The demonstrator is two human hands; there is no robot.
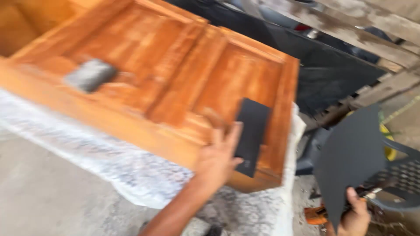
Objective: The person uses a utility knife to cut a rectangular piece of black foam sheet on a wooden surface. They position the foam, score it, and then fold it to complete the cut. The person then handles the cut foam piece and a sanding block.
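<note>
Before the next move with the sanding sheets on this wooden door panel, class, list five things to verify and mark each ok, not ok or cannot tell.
1. Left hand is on the small dark sheet, which lies flat on the wooden panel: ok.
2. Right hand grips the large dark sheet at its lower edge, held off the panel: ok.
3. Grey block rests on the panel away from both hands: ok.
4. Panel sits steady on the white-covered support: cannot tell, since its underside is hidden.
5. Picture is sharp enough to judge the surface finish: not ok, it is motion-blurred.
</note>
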